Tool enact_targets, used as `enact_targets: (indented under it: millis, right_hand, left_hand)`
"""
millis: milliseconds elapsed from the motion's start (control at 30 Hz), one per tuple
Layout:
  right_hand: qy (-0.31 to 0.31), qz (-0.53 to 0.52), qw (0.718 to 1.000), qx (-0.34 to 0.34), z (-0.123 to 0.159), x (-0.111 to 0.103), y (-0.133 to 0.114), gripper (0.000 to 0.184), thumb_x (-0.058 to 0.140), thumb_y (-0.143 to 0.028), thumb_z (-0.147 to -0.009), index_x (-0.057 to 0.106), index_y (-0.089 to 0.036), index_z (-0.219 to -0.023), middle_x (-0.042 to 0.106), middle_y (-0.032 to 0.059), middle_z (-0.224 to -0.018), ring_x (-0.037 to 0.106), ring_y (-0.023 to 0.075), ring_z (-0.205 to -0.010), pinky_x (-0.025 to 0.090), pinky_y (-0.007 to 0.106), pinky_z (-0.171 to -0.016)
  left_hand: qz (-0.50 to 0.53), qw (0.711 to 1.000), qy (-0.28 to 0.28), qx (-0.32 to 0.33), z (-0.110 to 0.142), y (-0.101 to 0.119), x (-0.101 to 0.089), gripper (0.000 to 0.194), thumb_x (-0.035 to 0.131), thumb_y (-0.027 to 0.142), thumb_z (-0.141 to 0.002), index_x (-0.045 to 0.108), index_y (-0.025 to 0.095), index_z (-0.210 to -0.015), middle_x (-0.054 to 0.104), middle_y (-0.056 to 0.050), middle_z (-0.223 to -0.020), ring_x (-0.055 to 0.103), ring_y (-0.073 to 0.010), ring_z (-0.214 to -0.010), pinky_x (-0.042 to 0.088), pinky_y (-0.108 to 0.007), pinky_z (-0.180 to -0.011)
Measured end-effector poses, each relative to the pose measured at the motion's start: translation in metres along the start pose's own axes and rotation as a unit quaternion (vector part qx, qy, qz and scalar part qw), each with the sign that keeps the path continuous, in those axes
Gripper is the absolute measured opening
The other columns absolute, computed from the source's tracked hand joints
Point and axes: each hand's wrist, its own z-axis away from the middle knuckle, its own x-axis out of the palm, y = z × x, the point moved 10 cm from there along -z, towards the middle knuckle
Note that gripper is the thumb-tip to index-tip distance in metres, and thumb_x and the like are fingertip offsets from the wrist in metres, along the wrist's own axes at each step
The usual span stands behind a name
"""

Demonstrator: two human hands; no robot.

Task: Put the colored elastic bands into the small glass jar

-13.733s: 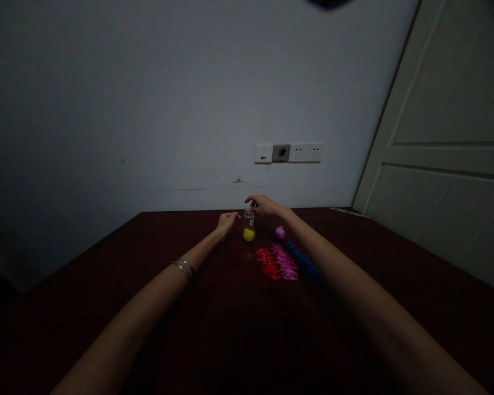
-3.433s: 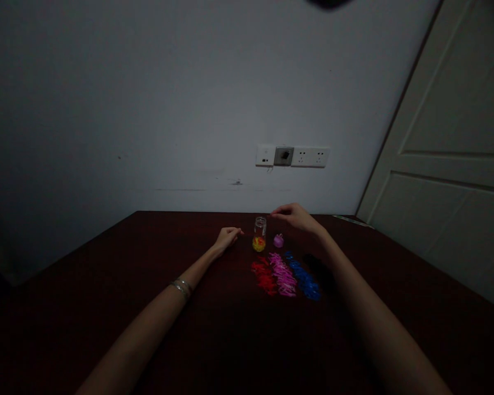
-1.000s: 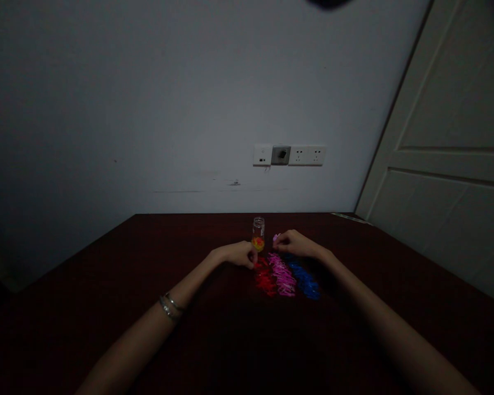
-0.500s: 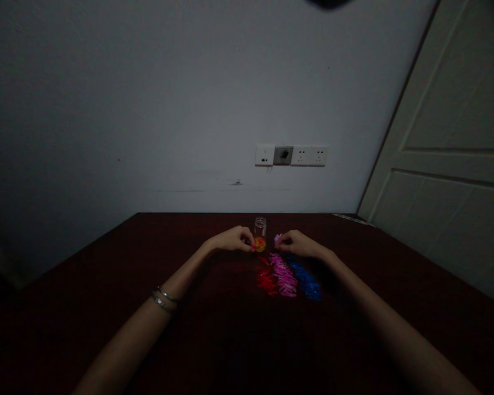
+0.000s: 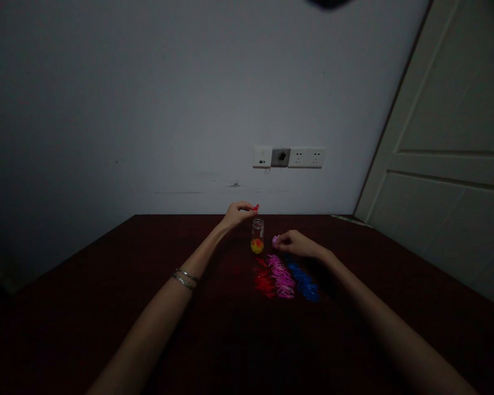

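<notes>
A small clear jar (image 5: 257,236) stands on the dark red table (image 5: 107,307), with yellow and red bits at its bottom. My left hand (image 5: 237,213) is raised just above and left of the jar's mouth, pinching a small red piece between its fingertips. My right hand (image 5: 294,244) rests on the table to the right of the jar, fingers curled beside a small pink lid (image 5: 275,240). In front of the jar lie three piles of small pieces: red (image 5: 263,280), pink (image 5: 280,276) and blue (image 5: 304,282).
A grey wall with a row of sockets (image 5: 288,157) stands behind the table. A white door (image 5: 448,148) is at the right. The table's far edge runs just behind the jar. The scene is dim.
My left hand has lifted from the red pile, carrying a red piece up to above the jar's mouth. My right hand has stayed by the pink lid.
</notes>
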Motion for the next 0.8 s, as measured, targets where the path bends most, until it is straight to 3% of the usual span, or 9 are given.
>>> enact_targets:
  millis: [167, 367, 800]
  right_hand:
    - [-0.005, 0.006, 1.0, -0.008, 0.0, 0.003, -0.001, 0.023, 0.049, -0.022, -0.07, 0.068, -0.013, -0.077, 0.064, 0.004, -0.07, 0.055, 0.0147, -0.065, 0.041, 0.025, -0.062]
    - [-0.015, 0.003, 1.0, -0.008, 0.002, 0.003, -0.004, 0.022, 0.05, -0.021, -0.068, 0.069, -0.014, -0.076, 0.066, 0.0044, -0.075, 0.057, 0.0155, -0.068, 0.042, 0.025, -0.063]
    - [-0.023, 0.002, 1.0, -0.014, 0.001, 0.006, -0.005, 0.024, 0.048, -0.018, -0.066, 0.068, -0.012, -0.077, 0.066, 0.0057, -0.074, 0.058, 0.0155, -0.068, 0.043, 0.024, -0.062]
  left_hand:
    - [0.052, 0.998, 0.009, -0.035, 0.003, -0.02, 0.015, 0.03, 0.072, 0.034, -0.052, 0.065, 0.011, -0.069, 0.064, -0.006, -0.079, 0.056, -0.0159, -0.077, 0.041, -0.027, -0.072]
    - [0.121, 0.988, 0.035, -0.089, 0.009, -0.042, 0.016, 0.036, 0.074, 0.035, -0.049, 0.065, 0.011, -0.073, 0.064, -0.004, -0.075, 0.056, -0.0139, -0.069, 0.042, -0.026, -0.067]
    - [0.168, 0.98, 0.019, -0.106, 0.018, -0.045, 0.026, 0.031, 0.074, 0.031, -0.052, 0.065, 0.01, -0.073, 0.062, -0.003, -0.069, 0.054, -0.0108, -0.063, 0.04, -0.024, -0.064]
